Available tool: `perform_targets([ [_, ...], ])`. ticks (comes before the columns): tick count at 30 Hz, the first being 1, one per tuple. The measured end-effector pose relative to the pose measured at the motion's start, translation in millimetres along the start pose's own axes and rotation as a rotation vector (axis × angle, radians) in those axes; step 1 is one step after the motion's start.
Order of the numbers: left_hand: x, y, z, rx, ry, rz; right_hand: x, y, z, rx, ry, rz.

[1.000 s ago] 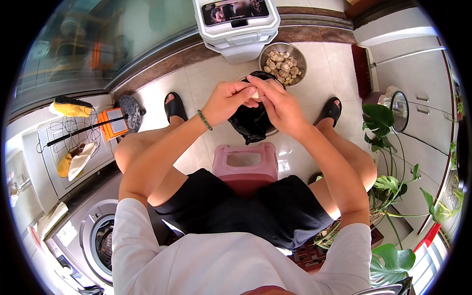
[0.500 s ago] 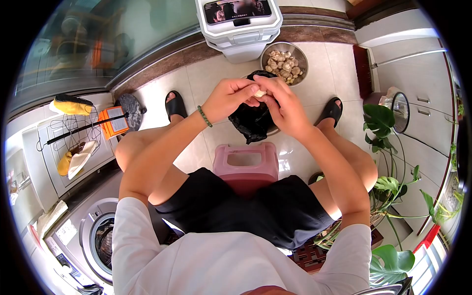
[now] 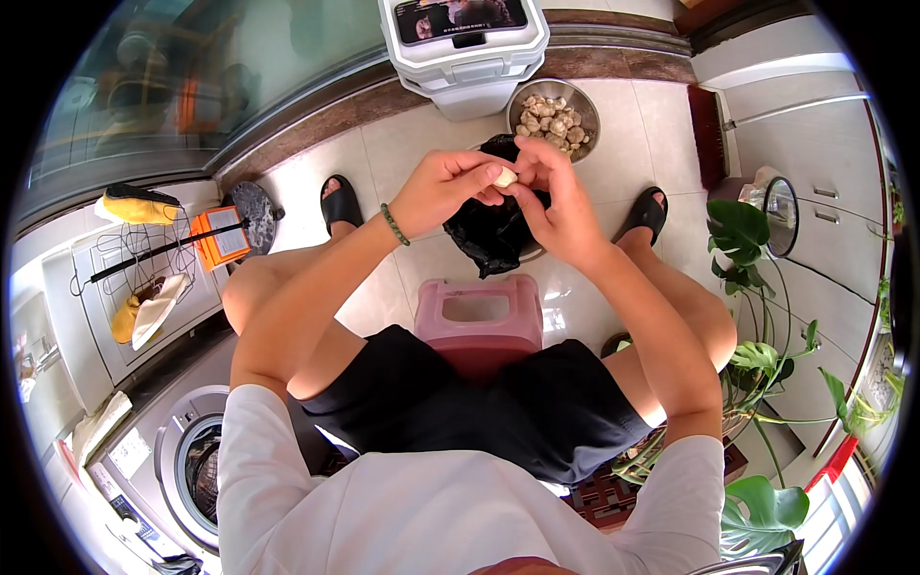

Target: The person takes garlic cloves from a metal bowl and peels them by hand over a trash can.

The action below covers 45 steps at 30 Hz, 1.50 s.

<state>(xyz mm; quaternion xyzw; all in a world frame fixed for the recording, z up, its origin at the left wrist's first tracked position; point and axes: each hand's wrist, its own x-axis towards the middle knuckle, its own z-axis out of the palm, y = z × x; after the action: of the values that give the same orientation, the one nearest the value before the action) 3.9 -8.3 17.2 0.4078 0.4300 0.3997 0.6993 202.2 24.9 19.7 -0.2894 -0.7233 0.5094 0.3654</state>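
Observation:
A small pale piece that looks like a garlic clove is pinched between the thumb and fingers of my left hand. My right hand touches its right side with the thumb, the forefinger raised and bent. Both hands are above a bin lined with a black bag, whose inside is mostly dark. Just beyond, a metal bowl holds several garlic bulbs.
A phone lies on a grey-white box past the bin. A pink stool is between my legs. Green plants stand at the right, a washing machine at the lower left.
My right forefinger has lifted away from the clove, and more of the pale clove shows between the hands. My left hand has kept its pinch nearly in place.

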Motion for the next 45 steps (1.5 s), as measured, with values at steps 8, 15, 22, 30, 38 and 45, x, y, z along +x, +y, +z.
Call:
perform_targets([
  [8, -0.5, -1.7, -0.4, 0.018, 0.002, -0.003, 4.8, -7.1, -4.0, -0.134, -0.085, -0.078],
  [15, -0.4, -3.9, -2.1, 0.005, -0.019, 0.0, 5.9, -12.2, -5.5, -0.125, -0.113, -0.062],
  [22, -0.3, 3.7, 1.3, -0.022, -0.013, -0.005, 0.5, 0.7, -1.4, -0.022, -0.011, -0.001],
  [30, -1.3, 5.0, 2.9, 0.027, 0.038, 0.003, 5.2, -6.8, -5.7, -0.15, -0.026, -0.083],
  [38, -3.2, -2.8, 9.0, 0.042, 0.123, 0.04, 6.9, -10.2, -6.9, -0.334, -0.078, -0.131],
  [45, -5.2, -5.1, 12.9, 0.037, 0.189, 0.033, 5.9, -8.7, -5.1, -0.368, -0.068, -0.104],
])
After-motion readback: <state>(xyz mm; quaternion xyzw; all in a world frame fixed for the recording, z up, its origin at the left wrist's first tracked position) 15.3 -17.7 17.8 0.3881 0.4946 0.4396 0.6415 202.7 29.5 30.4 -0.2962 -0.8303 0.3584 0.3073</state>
